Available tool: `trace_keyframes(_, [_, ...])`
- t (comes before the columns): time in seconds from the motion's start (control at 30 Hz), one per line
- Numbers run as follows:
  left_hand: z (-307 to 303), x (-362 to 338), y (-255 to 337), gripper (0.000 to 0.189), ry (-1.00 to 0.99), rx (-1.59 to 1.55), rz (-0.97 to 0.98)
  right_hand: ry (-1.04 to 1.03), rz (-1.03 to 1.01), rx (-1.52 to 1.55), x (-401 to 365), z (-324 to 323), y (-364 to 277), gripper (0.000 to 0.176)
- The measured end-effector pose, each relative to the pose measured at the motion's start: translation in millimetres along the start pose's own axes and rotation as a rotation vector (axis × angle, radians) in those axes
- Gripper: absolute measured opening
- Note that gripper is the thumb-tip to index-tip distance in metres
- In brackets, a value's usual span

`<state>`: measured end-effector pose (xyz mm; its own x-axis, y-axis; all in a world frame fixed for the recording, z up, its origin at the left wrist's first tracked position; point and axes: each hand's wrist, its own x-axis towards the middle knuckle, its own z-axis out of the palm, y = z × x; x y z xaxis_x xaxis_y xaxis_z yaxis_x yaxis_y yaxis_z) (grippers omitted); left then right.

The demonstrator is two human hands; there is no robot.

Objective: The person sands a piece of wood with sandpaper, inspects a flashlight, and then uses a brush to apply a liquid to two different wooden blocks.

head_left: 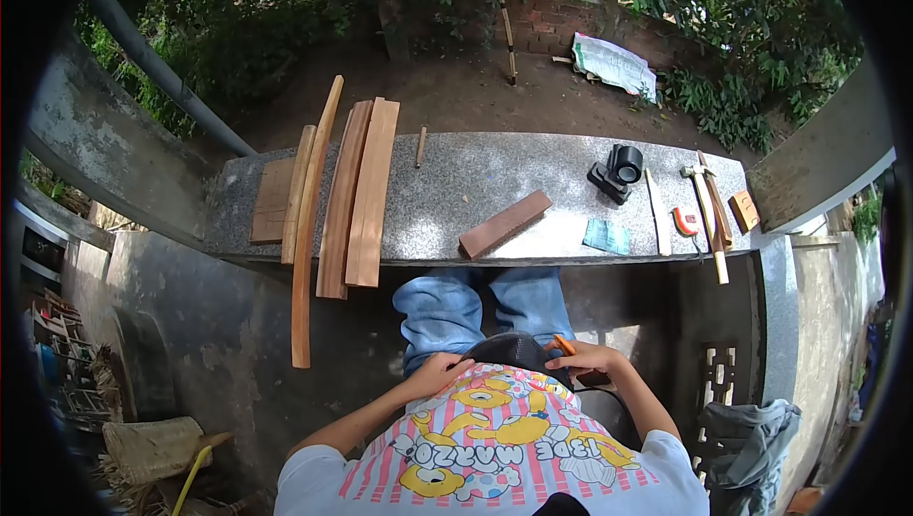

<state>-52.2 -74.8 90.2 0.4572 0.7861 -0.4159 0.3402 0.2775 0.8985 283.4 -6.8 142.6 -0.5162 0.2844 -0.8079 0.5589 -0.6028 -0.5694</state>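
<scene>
As far as the work showed, nothing on the tabletop (475,169) was in hand: the long planks (359,197) lay side by side at the far left, their near ends hanging over its edge, and the short wooden block (505,223) lay alone at an angle near the middle, well apart from you. Far right sat a black tool (618,172), a blue-green cloth (607,236), a tape measure (685,221) and a wooden-handled tool (710,216), none touched. Both your hands were down close at your waist. Your left hand (439,373) lay with fingers curled on a dark rounded thing (514,350) at your lap; whether it gripped or merely rested, I cannot tell. Your right hand (588,361) was closed around an orange-tipped thing (563,345), just right of that dark shape and touching it.
</scene>
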Motion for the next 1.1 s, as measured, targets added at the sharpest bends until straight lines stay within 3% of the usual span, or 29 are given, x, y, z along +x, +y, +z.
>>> trace_keyframes(0.07, [10.2,1.8,2.8,0.04,0.138,-0.129,0.023,0.054,-0.034,0.074,-8.3,3.7,-1.2,0.065])
trace_keyframes(0.17, [24.7,18.4,-9.3,0.039,0.19,-0.265,0.046,0.211,-0.035,0.021,-22.5,13.0,2.6,0.064])
trace_keyframes(0.33, [35.0,32.1,56.4,0.038,0.081,-0.437,0.091,0.253,0.008,0.024,-79.5,13.2,15.4,0.061])
trace_keyframes(0.4, [38.3,45.7,66.9,0.038,-0.128,-0.13,0.146,0.17,0.015,0.085,-91.6,12.9,35.6,0.062])
trace_keyframes(0.43, [42.8,52.3,70.1,0.038,-0.126,-0.13,0.147,0.119,0.004,0.101,-92.8,11.6,52.0,0.065])
trace_keyframes(0.5, [51.9,69.5,72.8,0.04,-0.351,0.046,0.224,0.053,-0.007,0.131,-97.2,14.5,59.8,0.073])
trace_keyframes(0.57, [56.7,74.0,70.3,0.042,-0.335,0.13,0.322,0.051,0.062,0.11,-92.8,14.9,71.5,0.08])
trace_keyframes(0.67, [40.7,73.8,68.0,0.047,-0.459,0.198,0.154,0.037,0.061,0.038,-92.5,-12.2,81.9,0.071])
trace_keyframes(0.7, [30.9,69.2,70.1,0.05,-0.387,0.232,0.263,0.008,0.087,0.003,-95.3,-20.8,73.2,0.066])
trace_keyframes(0.73, [18.0,69.9,73.3,0.052,-0.37,0.162,0.288,0.016,-0.032,-0.009,-95.5,-29.1,61.2,0.055])
trace_keyframes(0.77, [3.0,66.0,87.9,0.053,-0.202,0.126,0.27,0.139,-0.037,-0.053,-98.0,-37.6,42.7,0.043])
trace_keyframes(0.83, [-19.9,80.3,79.5,0.08,0.308,0.054,0.396,0.417,-0.227,-0.011,-86.7,-54.3,6.6,0.025])
trace_keyframes(0.87, [-38.8,86.8,82.0,0.094,0.555,0.209,0.419,0.465,-0.467,0.049,-82.0,-51.4,-19.0,0.025])
trace_keyframes(0.9, [-57.3,100.9,69.0,0.101,0.75,0.324,0.569,0.523,-0.488,0.056,-79.6,-53.3,-49.0,0.028])
trace_keyframes(0.93, [-72.7,109.6,64.6,0.105,0.831,0.416,0.625,0.542,-0.643,0.092,-73.2,-50.5,-73.3,0.032])
trace_keyframes(0.97, [-83.4,119.8,53.3,0.109,0.824,0.462,0.556,0.519,-0.841,0.205,-54.0,-48.7,-87.6,0.037])
trace_keyframes(1.03, [-88.9,135.0,44.8,0.101,0.869,0.515,0.58,0.468,-1.078,0.256,-28.7,-38.1,-135.1,0.043])
trace_keyframes(1.1, [-92.9,141.2,43.3,0.091,0.771,0.559,0.569,0.663,-1.177,-0.033,4.4,-36.6,-166.0,0.046])
